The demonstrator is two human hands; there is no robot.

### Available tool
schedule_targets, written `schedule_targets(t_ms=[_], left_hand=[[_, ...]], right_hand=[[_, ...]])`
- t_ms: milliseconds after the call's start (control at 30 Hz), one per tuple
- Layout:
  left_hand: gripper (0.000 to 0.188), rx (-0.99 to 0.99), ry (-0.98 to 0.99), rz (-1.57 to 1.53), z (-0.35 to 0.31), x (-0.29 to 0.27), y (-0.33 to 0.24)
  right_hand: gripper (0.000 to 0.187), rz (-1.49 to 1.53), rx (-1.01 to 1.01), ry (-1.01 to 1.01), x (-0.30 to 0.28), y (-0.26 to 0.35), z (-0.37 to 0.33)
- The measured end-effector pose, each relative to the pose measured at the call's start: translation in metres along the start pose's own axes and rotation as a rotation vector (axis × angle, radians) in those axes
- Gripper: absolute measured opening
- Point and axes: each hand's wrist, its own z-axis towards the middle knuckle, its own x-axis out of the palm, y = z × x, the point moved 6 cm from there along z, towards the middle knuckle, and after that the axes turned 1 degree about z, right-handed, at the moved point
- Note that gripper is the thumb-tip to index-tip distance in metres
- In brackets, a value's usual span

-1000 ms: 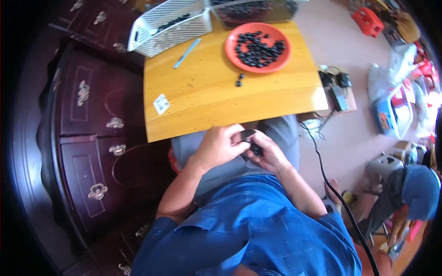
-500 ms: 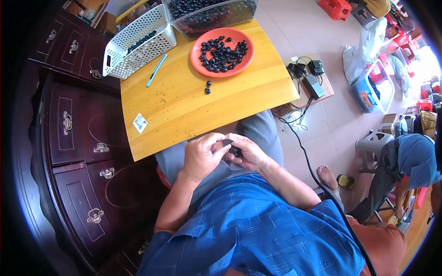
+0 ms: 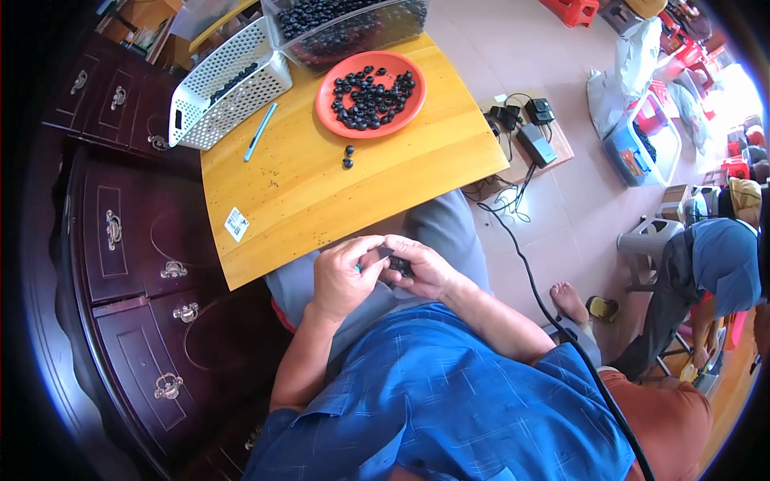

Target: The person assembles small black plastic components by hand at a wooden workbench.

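Observation:
My left hand (image 3: pixel 346 274) and my right hand (image 3: pixel 423 268) are together over my lap, just off the table's near edge. Pinched between the left fingers and thumb is a small dark flat piece (image 3: pixel 386 252), its kind unclear. My curled right fingers hold small dark round beads (image 3: pixel 399 267), partly hidden. A bit of teal shows by the left fingers. On the wooden table (image 3: pixel 321 192) beyond stands a red plate (image 3: pixel 326 116) of dark beads, with two loose beads (image 3: pixel 348 158) in front of it.
A white perforated basket (image 3: pixel 233 96) and a clear bin (image 3: pixel 345 48) hold more beads. On the table lie a light-blue pen-like tool (image 3: pixel 261 132) and a white label (image 3: pixel 236 224). A dark cabinet (image 3: pixel 136 240) stands left. Cables (image 3: pixel 513 240) and a seated co-worker (image 3: pixel 726 260) are right.
The table and its contents have shifted slightly left in the view. My hands stay together over my lap, and the dark flat piece shows at a different tilt between them.

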Motion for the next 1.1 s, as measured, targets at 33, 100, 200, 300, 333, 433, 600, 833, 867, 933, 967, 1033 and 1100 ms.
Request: schedule_targets(t_ms=[33,100,200,300,333,433,600,833,867,933,967,1033,1100], left_hand=[[0.031,0.005,-0.009,0.015,0.0001,-0.0002,-0.0014],[0.031,0.013,-0.014,0.028,0.0,0.0016,-0.002],[0.033,0.098,-0.122,0.048,-0.0014,-0.001,-0.006],[0.031,0.13,-0.12,0.113,-0.001,-0.0006,-0.0106],[0.028,0.129,-0.122,0.121,-0.0011,-0.0001,-0.01],[0.023,0.077,-0.116,0.058,-0.0006,0.0007,-0.0073],[0.023,0.039,-0.107,0.019,-0.0021,-0.0012,-0.0046],[0.019,0.057,-0.121,0.005,-0.0017,-0.0016,-0.0077],[0.019,0.035,-0.097,-0.001,-0.0015,-0.0014,-0.0065],[0.02,0.03,-0.054,0.019,-0.0022,-0.0023,-0.005],[0.022,0.024,-0.011,0.038,-0.0027,-0.001,-0.0041],[0.021,0.019,-0.01,0.031,-0.0042,-0.0009,-0.0025],[0.021,0.013,-0.008,0.024,-0.0043,0.0006,-0.0035]], right_hand=[[0.026,-0.02,0.012,-0.027,0.0002,0.0003,0.0],[0.025,0.002,0.018,-0.018,-0.001,-0.0001,0.0013],[0.025,0.035,0.021,0.013,-0.0028,-0.0011,0.0024],[0.025,0.057,0.008,0.052,-0.0028,-0.0004,0.0029],[0.024,0.066,0.008,0.046,-0.0032,-0.0007,0.0027],[0.022,0.064,-0.003,0.051,-0.0048,0.0003,0.0011],[0.02,0.029,-0.01,0.044,-0.0045,0.0034,-0.0006],[0.019,-0.031,-0.011,0.055,-0.0065,-0.0013,0.0036],[0.02,-0.033,-0.008,0.067,-0.0069,-0.0016,0.0035],[0.02,-0.042,0.001,0.058,-0.0066,-0.0006,0.003],[0.021,-0.052,0.01,0.049,-0.007,-0.0005,0.0028],[0.021,-0.061,0.014,0.059,-0.0086,-0.0009,0.0029],[0.021,-0.07,0.02,0.07,-0.0079,-0.0009,0.0025]])
